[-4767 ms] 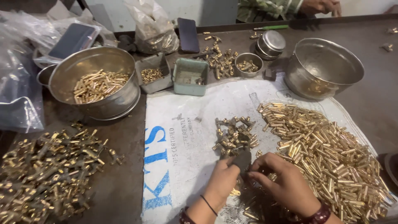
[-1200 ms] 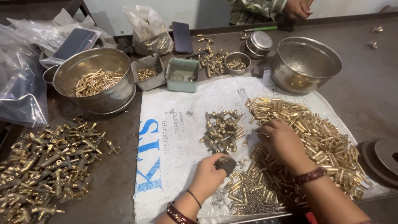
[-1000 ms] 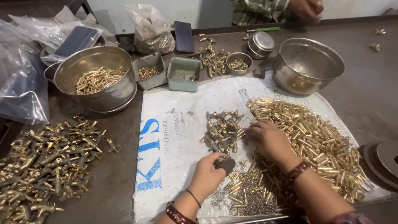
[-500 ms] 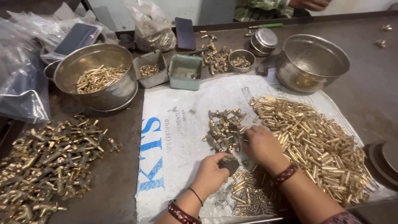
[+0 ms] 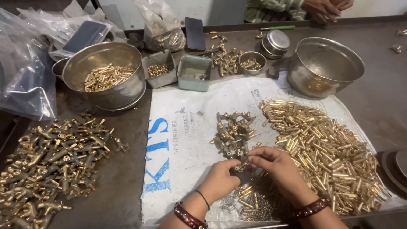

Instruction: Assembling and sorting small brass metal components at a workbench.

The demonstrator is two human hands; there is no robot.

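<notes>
Both hands meet on the white woven sack with blue lettering, which lies spread flat over the dark brown worktable; every place below is given from that sack. Over its lower middle, the left hand is curled nearly closed, fingertips pinched on a small brass fitting. The right hand is bent in the same way, thumb and forefinger closed on the same piece from the other side, so the two hands touch at the fingertips. Whether either hand hides anything more in its palm cannot be told.

On the sack's right half lies the large heap of short brass tubes, just beside the right wrist. Off its left edge, on the bare table, spreads a wide pile of branched brass fittings. Beyond its top left corner stands a round steel bowl holding brass tubes; beyond its top right corner stands an empty steel bowl. At the sack's centre, just above the hands, sits a small cluster of brass fittings. At its top edge stands a small green rectangular tin. Beneath the hands lies a scatter of small springs and brass bits.

At the far side of the table another person's hands rest.
</notes>
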